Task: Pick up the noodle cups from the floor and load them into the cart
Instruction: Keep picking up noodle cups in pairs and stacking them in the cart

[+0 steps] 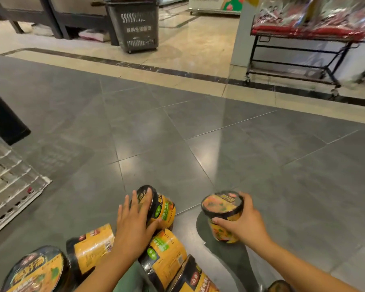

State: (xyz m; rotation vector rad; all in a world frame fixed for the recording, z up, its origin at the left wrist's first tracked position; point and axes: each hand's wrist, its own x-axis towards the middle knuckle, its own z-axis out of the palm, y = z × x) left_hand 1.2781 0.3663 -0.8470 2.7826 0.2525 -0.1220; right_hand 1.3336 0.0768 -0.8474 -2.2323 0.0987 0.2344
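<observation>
Down on the floor (177,133), seen from my head camera, the cups lie close in front of me. My right hand (243,222) grips the held cup (221,205) just under its black rim, thumb on the near side and fingers curled round the far side. It tilts slightly, and I cannot tell whether its base has left the tiles. My left hand (133,220) is spread nearly flat over the tipped cup (162,209), fingers straight across its lid and thumb along its wall, resting rather than clasping. At least 4 loose cups (167,249) lie on their sides near my wrists.

These look light, I think: thin paper walls in glossy shrink wrap, so slippery and easy to dent. The stiff rim is the safest place to hold, and the tipped cup may roll if nudged.

Both forearms reach forward and low, wrists level, palms down. A wire cart (9,186) stands at the left edge, well apart from the cups, so loading probably means a turn that way.
</observation>
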